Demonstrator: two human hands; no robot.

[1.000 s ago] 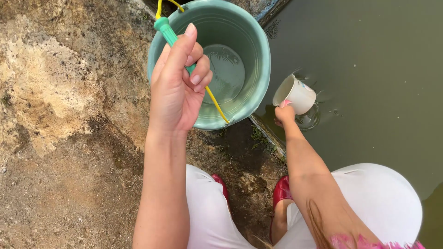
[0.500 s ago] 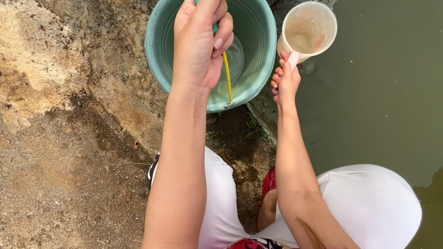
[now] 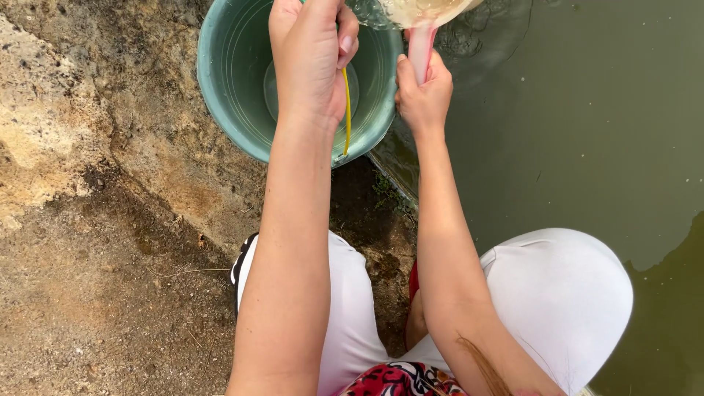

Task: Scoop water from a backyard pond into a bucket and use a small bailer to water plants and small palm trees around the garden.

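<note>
Since half a second ago, I see the scoop raised and tipped over the green bucket, water spilling. Right hand fingers clamp its pink handle; left hand grips the yellow bail. Pouring step underway; next, I judge, a steady tilt.

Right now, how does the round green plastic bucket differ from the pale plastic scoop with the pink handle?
The round green plastic bucket stands on the ground, far wider; the pale plastic scoop with the pink handle is lifted and tipped over it. The left hand grips the bucket's yellow handle; the right hand grips the scoop. Both hold water.
</note>
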